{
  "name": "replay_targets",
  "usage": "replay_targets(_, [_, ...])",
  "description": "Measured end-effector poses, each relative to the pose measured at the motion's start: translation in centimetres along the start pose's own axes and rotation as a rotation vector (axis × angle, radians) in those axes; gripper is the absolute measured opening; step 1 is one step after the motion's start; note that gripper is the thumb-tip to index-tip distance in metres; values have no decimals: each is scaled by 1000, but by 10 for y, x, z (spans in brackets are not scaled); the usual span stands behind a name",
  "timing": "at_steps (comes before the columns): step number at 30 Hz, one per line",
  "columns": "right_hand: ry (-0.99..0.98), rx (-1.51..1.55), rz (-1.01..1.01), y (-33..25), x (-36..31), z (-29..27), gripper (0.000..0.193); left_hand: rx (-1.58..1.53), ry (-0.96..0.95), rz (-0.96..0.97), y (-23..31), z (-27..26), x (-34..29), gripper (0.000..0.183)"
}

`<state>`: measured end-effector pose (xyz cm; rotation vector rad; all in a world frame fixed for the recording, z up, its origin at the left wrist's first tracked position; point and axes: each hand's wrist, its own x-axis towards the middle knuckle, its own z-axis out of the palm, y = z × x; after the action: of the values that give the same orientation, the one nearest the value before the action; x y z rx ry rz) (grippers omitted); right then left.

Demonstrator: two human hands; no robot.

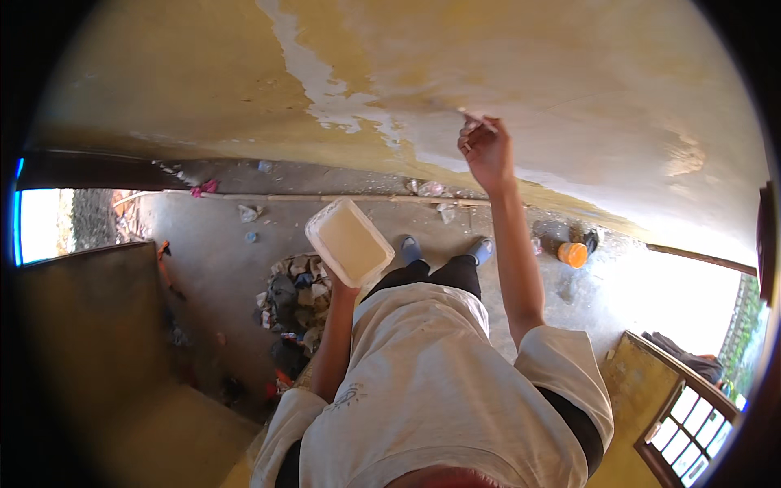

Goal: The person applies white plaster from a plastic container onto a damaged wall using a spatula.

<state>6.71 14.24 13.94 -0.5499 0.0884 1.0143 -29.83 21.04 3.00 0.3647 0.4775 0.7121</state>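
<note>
My left hand [342,285] is closed on a white rectangular tub [381,258], held from beneath and at its near side. Pale cream material coats the inside of the tub. My right hand [490,156] is raised to the wall with its fingers closed round a small pale tool [478,119]. The tool's end is close to the wall; its exact kind is too small and blurred to tell. Patchy yellow and whitish colour covers the wall [569,89], with a jagged pale streak [313,77] left of my right hand.
A long pole [325,198] lies on the floor along the wall's foot. An orange bucket [573,254] stands at the right. Rubble and scraps [297,297] are heaped at the left. A barred window [691,431] is at the lower right. My feet in blue footwear [411,249] are near the wall.
</note>
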Motion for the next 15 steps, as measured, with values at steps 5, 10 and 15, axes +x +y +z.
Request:
replay_targets(5, [-301, 319, -151, -74, -97, 95, 15, -89, 115, -151, -36, -5, 35, 70])
replay_targets(10, [-390, 477, -184, -61, -117, 56, 11, -98, 42, -188, -73, -8, 33, 70])
replay_targets(15, [168, 73, -45, 30, -64, -77, 15, -5, 32, -130, -55, -24, 28, 70])
